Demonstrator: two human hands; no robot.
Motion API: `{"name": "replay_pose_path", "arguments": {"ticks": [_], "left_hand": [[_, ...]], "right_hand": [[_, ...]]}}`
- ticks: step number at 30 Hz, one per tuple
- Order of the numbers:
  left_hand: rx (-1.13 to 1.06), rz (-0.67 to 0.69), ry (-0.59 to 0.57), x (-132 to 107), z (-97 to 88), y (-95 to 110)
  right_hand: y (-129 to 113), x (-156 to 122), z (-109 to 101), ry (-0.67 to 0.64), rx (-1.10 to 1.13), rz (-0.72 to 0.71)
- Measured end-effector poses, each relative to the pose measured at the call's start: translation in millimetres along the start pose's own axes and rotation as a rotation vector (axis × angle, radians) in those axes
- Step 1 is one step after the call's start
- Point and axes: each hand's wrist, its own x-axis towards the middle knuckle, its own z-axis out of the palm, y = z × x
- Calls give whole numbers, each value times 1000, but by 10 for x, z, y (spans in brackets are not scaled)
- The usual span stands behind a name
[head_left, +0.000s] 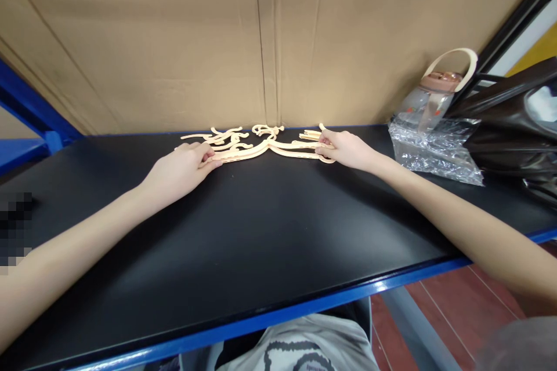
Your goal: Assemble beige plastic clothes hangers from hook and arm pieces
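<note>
A cream plastic clothes hanger [250, 152] lies near the back of the black tabletop, its hook pointing at the cardboard and its two arms spread sideways. My left hand [185, 168] pinches the left arm's end between thumb and fingers. At the opposite end, my right hand [346, 149] has its fingers closed on the right arm. Behind my left fingers lie several more cream plastic pieces [228, 134], curved and overlapping. Other slim cream pieces [310, 135] rest beside my right fingertips, partly hidden by that hand.
Tall cardboard [174, 40] stands along the back of the black tabletop [261, 232]. To the right are a clear bottle [430, 98] with a looped handle, crumpled clear plastic wrap [435, 148] and a dark brown bag [496, 122]. A blue edge [278, 313] borders the front.
</note>
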Motion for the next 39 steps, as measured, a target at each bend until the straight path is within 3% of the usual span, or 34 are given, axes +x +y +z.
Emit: {"name": "replay_pose_path", "arguments": {"ticks": [11,21,27,31,34,39], "left_hand": [[40,-14,-12,-2,-9,11],[22,-31,-3,-10,-12,26],[37,-38,-10,-6,-9,30],[51,-34,-19,-10,-10,26],[48,-26,-14,-13,-9,23],[41,-33,-15,-13,-7,20]], "right_hand": [[-15,-12,-5,5,5,5],[69,56,61,11,77,146],[109,63,140,149,7,74],[34,26,113,201,-102,-66],[-27,4,63,169,-106,-125],[-67,-16,19,89,-73,-86]]}}
